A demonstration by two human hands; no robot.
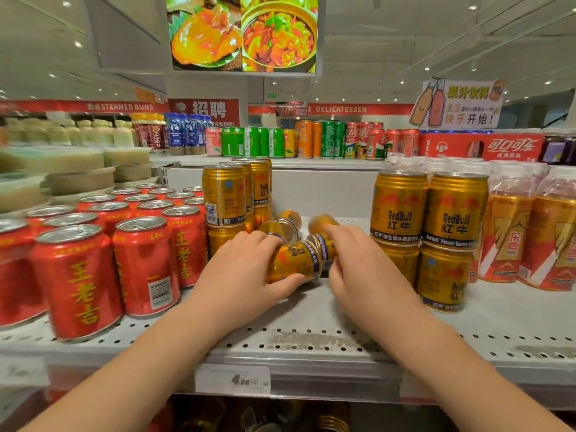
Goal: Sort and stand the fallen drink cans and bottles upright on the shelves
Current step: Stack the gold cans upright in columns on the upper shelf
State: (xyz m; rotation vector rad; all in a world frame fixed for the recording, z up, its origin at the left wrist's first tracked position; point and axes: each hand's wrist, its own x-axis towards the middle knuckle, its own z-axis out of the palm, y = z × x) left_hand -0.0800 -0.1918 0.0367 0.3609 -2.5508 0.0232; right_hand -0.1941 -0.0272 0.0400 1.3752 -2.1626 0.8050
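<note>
Several gold Red Bull cans lie fallen in the gap at the middle of the white perforated shelf. My left hand grips the nearest fallen gold can, which lies on its side. My right hand closes on a second fallen can right beside it; my fingers hide most of that can. Two more fallen cans lie behind, and another to their right. Upright stacked gold cans stand on the left and on the right of the gap.
Red herbal-tea cans crowd the shelf's left side. Orange-labelled bottles stand at the right. The upper shelf holds green, orange and red soda cans. A price tag sits on the shelf's front edge.
</note>
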